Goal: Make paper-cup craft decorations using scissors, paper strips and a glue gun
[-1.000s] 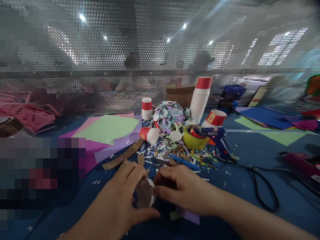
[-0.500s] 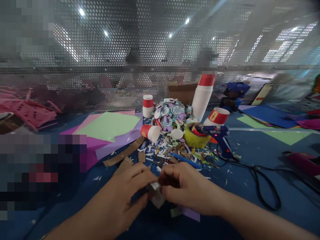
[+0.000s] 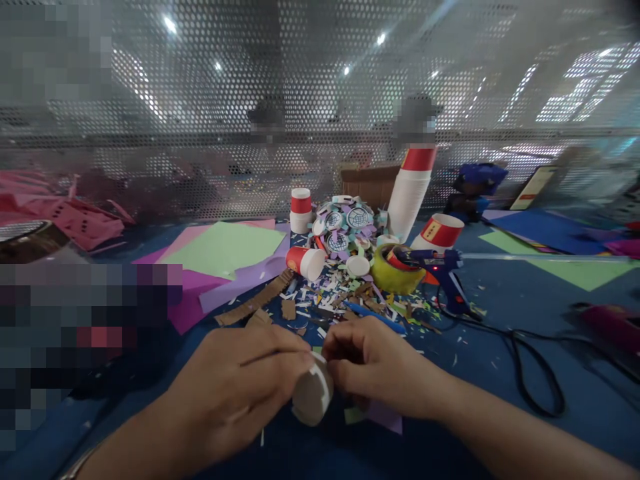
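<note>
Between my hands is a small white round paper piece [image 3: 313, 397], like the cut-off bottom of a paper cup, tilted so that its rim shows. My left hand [image 3: 245, 383] is closed on its upper left edge with fingers and thumb. My right hand [image 3: 383, 370] has curled fingers against the opposite edge, pinching it; the fingertips are partly hidden. Just below my right hand lie a purple paper scrap [image 3: 385, 418] and a small green scrap [image 3: 354, 416] on the blue tablecloth [image 3: 480, 413].
Paper clippings [image 3: 327, 303] and a blue pen-like tool [image 3: 375, 317] lie ahead. Behind them are a tipped red-and-white cup [image 3: 306, 263], a decorated cluster of cup bottoms [image 3: 345, 230], a leaning cup stack [image 3: 411, 193], yellow tape [image 3: 395, 275] and a corded blue glue gun [image 3: 447, 277].
The white paper piece has turned, so its round inside now faces me more. My left fingers have moved right and closed over its upper edge. The view has shifted slightly.
</note>
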`<state>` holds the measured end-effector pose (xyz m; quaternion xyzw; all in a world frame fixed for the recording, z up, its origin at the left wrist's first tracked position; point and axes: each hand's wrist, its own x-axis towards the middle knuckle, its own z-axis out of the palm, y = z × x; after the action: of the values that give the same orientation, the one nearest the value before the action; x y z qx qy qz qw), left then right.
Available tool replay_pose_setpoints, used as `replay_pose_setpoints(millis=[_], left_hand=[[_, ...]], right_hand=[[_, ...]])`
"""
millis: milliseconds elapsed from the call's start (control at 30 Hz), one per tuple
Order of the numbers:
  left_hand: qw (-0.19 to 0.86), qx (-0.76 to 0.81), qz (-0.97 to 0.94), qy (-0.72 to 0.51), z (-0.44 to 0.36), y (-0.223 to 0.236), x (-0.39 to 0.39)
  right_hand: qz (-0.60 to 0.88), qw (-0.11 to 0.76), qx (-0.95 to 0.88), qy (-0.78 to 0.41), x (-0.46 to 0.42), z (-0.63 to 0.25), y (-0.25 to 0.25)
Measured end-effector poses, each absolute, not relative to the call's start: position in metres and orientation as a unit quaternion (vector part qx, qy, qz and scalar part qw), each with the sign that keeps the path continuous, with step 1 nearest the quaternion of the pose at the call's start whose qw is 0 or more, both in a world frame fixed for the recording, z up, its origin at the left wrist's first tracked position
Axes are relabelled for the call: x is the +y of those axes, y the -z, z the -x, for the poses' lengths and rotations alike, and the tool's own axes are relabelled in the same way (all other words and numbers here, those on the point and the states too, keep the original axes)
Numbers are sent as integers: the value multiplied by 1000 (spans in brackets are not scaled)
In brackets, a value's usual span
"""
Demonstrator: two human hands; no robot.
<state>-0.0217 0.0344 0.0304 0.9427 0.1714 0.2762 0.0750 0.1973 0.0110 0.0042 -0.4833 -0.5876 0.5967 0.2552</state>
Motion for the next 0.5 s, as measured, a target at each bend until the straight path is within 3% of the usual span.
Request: replay_pose_setpoints(millis=[100,200,333,500], left_hand=[[162,303,-896,-282,26,-41,37],[203,435,-865,-145,30,-46,44],[195,443,-875,-4,34,-43,57],[168,497,-850,-52,35,-37,67]], right_hand=[[496,216,-594,-595,12,-198,-3],[497,179,-658,-536,11,-197,0],[503,174,-751,-391,10,-196,2],[517,204,-779,-289,10,-198,-1]])
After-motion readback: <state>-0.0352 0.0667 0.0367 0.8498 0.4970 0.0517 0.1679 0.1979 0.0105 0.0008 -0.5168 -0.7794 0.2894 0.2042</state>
